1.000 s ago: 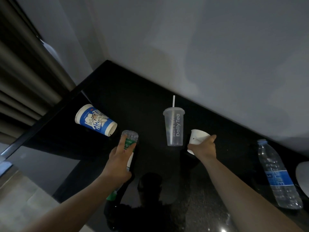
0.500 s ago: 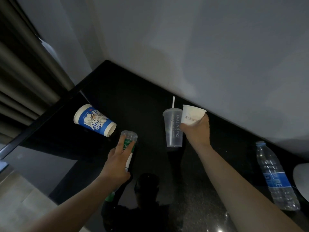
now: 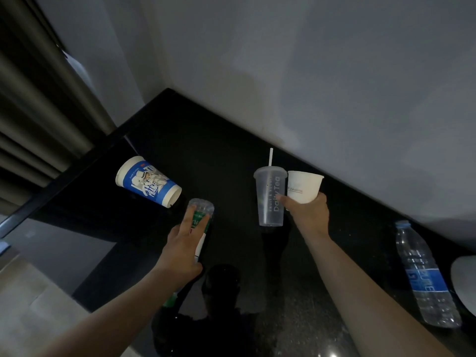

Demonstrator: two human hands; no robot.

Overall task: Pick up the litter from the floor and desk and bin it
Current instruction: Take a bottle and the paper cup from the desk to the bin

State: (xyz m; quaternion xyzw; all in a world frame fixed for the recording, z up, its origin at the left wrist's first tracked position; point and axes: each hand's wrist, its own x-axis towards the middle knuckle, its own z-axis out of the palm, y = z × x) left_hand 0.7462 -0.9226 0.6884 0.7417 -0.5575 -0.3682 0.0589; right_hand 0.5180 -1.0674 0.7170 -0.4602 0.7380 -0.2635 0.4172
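My left hand [image 3: 183, 251] grips a clear bottle with a green label [image 3: 201, 210] over the black desk [image 3: 193, 150], two fingers lying along it. My right hand [image 3: 309, 215] holds a small white paper cup [image 3: 303, 185] upright from below, right beside a clear plastic "Daily Tea" cup [image 3: 269, 202] with a white straw [image 3: 270, 157]. One fingertip of that hand lies against the clear cup's side. A blue and white paper cup [image 3: 148, 181] lies on its side to the left.
A clear water bottle with a blue label [image 3: 422, 274] lies on the desk at the right, next to a pale rounded object [image 3: 466, 279] at the frame edge. A grey wall runs behind the desk. Curtains [image 3: 38, 112] hang at the left, with light floor [image 3: 38, 305] below.
My right hand has lifted the white paper cup off the desk, turned it upright and brought it beside the clear cup. My left hand and its bottle have barely moved.
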